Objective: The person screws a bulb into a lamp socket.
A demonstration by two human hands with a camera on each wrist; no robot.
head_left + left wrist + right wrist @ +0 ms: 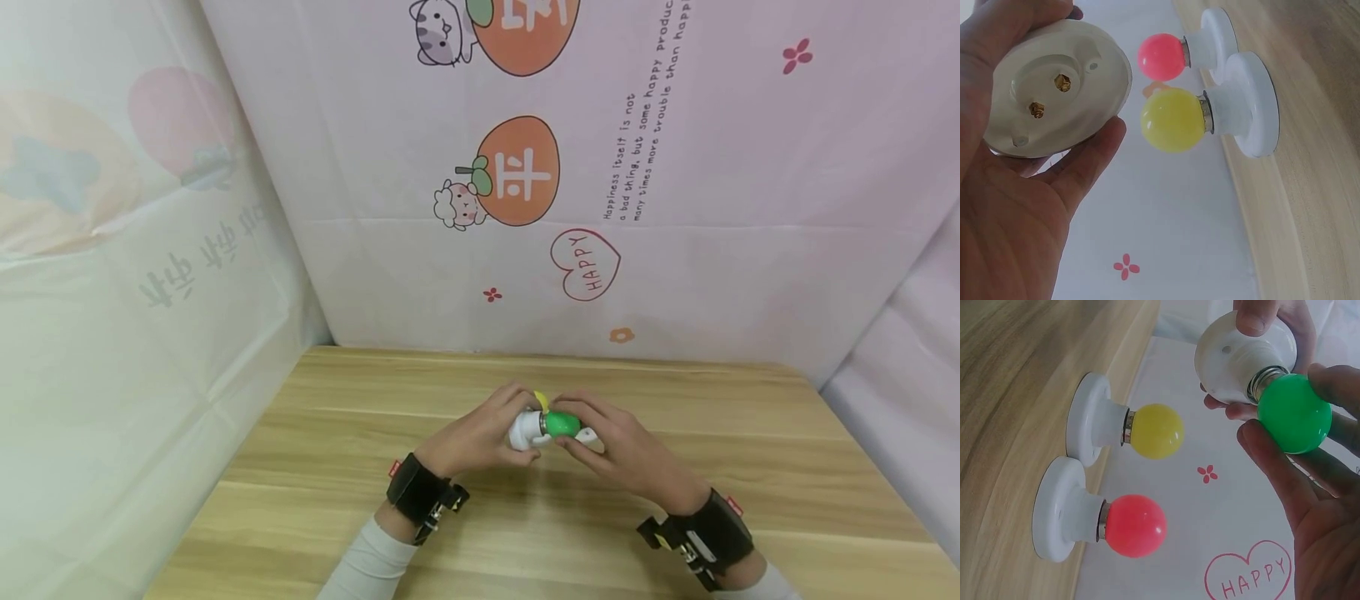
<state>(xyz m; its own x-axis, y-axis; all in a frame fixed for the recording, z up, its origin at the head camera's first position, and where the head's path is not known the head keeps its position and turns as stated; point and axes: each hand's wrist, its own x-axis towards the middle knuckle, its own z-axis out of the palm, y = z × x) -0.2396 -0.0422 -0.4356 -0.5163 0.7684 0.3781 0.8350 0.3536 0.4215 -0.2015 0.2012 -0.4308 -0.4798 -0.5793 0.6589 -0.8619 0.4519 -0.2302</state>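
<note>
My left hand [480, 433] grips a white round lamp holder [1217, 370] by its base. In the left wrist view the hollow underside of that base shows, with two brass screws inside. My right hand [626, 446] holds a green bulb [1294, 415] between thumb and fingers. The bulb's metal base sits at the mouth of the holder's socket, part of its thread still showing. Holder and bulb are tilted toward each other, held up above the wooden table [345, 500].
Two more white holders stand upright on the table, one with a yellow bulb [1157, 431], the other with a red bulb [1135, 525]. In the head view the hands largely hide them. A printed cloth [405, 275] hangs behind the table's back edge, with further cloth at both sides.
</note>
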